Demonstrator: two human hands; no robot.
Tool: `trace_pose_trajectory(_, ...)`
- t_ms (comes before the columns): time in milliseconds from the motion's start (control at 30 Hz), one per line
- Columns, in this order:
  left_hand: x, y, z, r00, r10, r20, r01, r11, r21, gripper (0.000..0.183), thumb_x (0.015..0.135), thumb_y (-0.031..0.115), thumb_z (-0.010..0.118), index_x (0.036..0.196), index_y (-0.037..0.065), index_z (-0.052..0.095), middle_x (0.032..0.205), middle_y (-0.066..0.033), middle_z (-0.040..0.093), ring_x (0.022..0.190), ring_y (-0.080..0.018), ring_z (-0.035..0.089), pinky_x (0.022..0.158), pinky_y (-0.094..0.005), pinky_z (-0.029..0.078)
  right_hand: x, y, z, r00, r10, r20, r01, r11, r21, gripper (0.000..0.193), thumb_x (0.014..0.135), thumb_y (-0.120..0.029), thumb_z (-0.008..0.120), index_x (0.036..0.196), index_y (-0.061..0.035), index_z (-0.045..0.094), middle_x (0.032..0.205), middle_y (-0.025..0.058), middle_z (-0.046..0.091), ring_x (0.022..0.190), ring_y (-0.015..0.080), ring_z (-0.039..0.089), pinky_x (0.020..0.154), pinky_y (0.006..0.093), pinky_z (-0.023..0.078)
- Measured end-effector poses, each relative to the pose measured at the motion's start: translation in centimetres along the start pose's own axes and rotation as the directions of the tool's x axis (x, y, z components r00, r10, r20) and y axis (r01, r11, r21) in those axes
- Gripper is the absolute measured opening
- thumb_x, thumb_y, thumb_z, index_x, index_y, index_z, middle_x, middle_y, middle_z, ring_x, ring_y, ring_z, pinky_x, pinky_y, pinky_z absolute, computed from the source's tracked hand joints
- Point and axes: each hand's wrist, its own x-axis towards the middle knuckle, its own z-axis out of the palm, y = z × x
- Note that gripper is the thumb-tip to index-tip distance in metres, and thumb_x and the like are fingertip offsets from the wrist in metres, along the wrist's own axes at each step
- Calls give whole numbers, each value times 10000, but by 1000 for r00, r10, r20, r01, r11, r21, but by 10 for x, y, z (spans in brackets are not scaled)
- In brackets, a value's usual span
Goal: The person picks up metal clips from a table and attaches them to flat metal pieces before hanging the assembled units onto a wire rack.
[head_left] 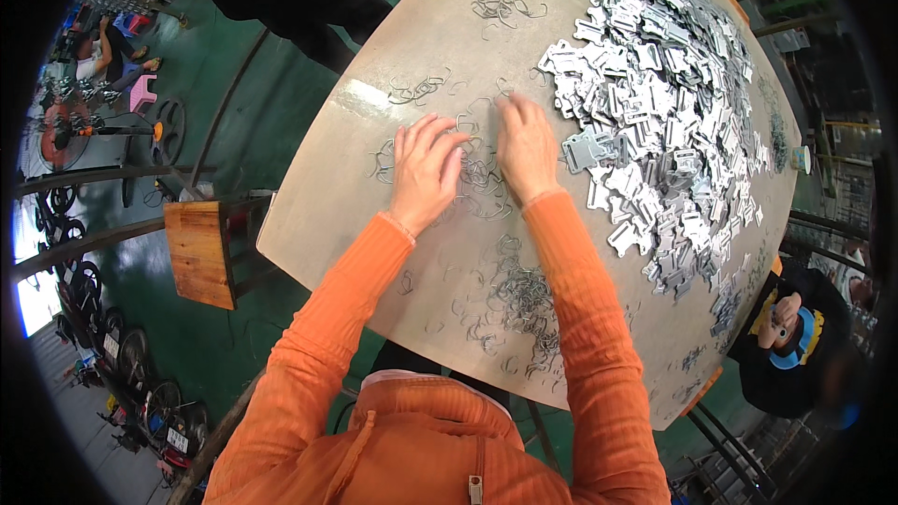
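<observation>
Both my hands are low over a pale tabletop (318, 192), among bent wire clips (479, 168). My left hand (426, 173) has its fingers curved and apart, with several clips beside and partly under it. My right hand (527, 151) reaches forward with fingers extended. Its fingertips are close to a small wire clip, and I see nothing clearly held. Just right of that hand begins a wide heap of flat silver metal plates (645, 84) with slots. One larger grey plate (585, 151) lies at the heap's near-left edge.
More wire clips lie in a pile (519, 299) between my forearms, and in small groups (500, 6) farther off. A wooden stool (199, 252) stands left of the table. A person in dark clothes (795, 337) is at the right; another stands at the far left edge.
</observation>
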Motion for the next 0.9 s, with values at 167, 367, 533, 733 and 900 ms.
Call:
trace_pose_trajectory(167, 2, -2, -8, 999, -32, -29, 30, 998, -55, 197, 834, 44, 569, 1009, 72, 655, 1139, -90, 585, 1183, -312, 489, 1027, -468, 327, 32, 0, 9, 965, 228, -127, -242, 964, -108, 312, 859, -45, 499, 1162, -4, 557, 1252, 219, 529, 1174, 389, 497, 980, 444, 411)
trace_pose_trajectory(367, 10, -7, -8, 996, -60, -71, 51, 992, -112, 182, 824, 14, 578, 984, 53, 655, 1108, -102, 591, 1092, -303, 526, 941, -398, 413, 22, -4, -8, 996, 81, -47, -74, 988, 132, 253, 826, -53, 560, 1074, -73, 608, 1090, 135, 602, 1005, 313, 589, 849, 414, 487)
trace_pose_trajectory(533, 40, -17, 4, 994, -76, -77, 66, 990, -124, 134, 820, 73, 634, 952, 63, 657, 1011, -70, 616, 970, -276, 548, 866, -384, 440, 60, 48, -55, 920, 360, -153, -347, 932, 108, 123, 857, -94, 608, 963, -79, 669, 931, 128, 631, 866, 315, 617, 759, 400, 494)
trace_pose_trajectory(733, 94, -35, 29, 996, -59, 62, 59, 998, -1, 87, 813, 103, 661, 893, 70, 667, 907, -59, 630, 888, -270, 562, 798, -363, 454, 45, 41, -63, 937, 350, 25, -343, 901, 265, 129, 858, -73, 604, 954, -43, 684, 903, 147, 660, 815, 308, 635, 731, 377, 495)
trace_pose_trajectory(900, 104, -36, 28, 971, 71, 229, -99, 989, 111, 100, 786, 156, 698, 845, 92, 650, 907, -33, 594, 937, -243, 538, 817, -373, 433, 36, 26, -46, 908, 348, 233, -406, 868, 285, 118, 856, -88, 611, 942, -49, 681, 896, 134, 649, 811, 295, 630, 734, 375, 492)
